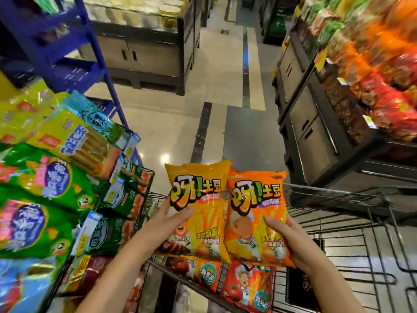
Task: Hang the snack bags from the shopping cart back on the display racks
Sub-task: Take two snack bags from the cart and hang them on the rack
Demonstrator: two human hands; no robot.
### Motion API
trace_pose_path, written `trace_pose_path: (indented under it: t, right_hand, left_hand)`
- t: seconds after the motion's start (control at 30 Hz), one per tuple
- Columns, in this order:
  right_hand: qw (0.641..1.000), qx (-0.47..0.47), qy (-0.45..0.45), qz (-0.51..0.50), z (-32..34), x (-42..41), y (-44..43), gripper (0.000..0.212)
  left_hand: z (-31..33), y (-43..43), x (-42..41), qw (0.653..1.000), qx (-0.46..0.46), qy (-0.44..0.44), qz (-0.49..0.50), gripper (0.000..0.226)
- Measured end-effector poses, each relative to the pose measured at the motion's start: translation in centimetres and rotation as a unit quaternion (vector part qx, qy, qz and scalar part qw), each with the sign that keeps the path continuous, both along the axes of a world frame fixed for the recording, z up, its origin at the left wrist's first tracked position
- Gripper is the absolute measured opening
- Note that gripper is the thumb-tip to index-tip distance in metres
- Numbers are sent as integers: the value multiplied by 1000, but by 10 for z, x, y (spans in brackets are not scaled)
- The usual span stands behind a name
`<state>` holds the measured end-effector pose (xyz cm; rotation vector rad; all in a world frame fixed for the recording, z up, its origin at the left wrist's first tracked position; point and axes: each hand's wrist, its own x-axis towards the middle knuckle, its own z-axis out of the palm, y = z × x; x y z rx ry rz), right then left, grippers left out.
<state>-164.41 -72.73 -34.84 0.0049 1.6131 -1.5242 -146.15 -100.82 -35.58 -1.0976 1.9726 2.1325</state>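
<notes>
My left hand (168,222) grips a yellow-orange snack bag (200,199) by its left edge, thumb on the front. My right hand (291,240) holds a darker orange snack bag (255,206) by its lower right edge. The two bags are held upright, side by side, overlapping slightly, above the wire shopping cart (352,224). Two red snack bags (246,288) lie in the cart below them. A display rack (144,199) full of green, yellow and blue bags stands at my left.
A blue metal shelf frame (99,64) rises behind the left rack. Dark cabinets with piled red and orange packets (383,93) line the right. A grey counter (155,55) stands ahead. A tiled aisle floor (185,123) runs between them.
</notes>
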Motion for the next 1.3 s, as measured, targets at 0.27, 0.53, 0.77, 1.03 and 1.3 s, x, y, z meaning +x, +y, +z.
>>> trace_pose_path:
  t: [0.27,0.53,0.77,1.03,1.3]
  right_hand:
    - [992,-59,11,115,5,-6,-13,53]
    - [964,-77,-2,254,-4,13,-19,81]
    - [898,-108,-32,425,4,107,-30,77]
    - [800,-135,-23,584,27,265,-22,65]
    - [671,-135,-17,729,44,473,70,50]
  left_hand:
    - [13,43,62,992,-18,0,127,117]
    - [11,145,153,936,7,23,352,63]
    - [35,250,264,877,-28,29,478,42]
    - [42,388,404,761,-64,60,643,61]
    - [36,582,535,619,-77,57,780,44]
